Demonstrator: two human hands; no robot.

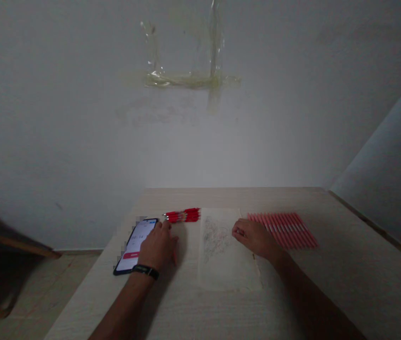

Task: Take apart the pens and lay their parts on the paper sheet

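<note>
Pale wood-grain desk (345, 293) runs back to a white wall (80, 141), with open desk along the far edge and right side. Left hand (157, 245) rests against a black-edged smartphone (134, 246), right hand (255, 237) curls over the edge of a scribbled white paper sheet (226, 248); grip of either cannot be told. Between and beyond them lie a bundle of red pens (182, 215) and a neat row of pink-and-red pens (281, 230).

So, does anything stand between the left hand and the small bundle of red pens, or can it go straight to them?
Nothing visible stands in the way. The left hand rests just below the bundle of red pens, with only the tabletop between them. The phone lies to the hand's left, not in the path.
</note>
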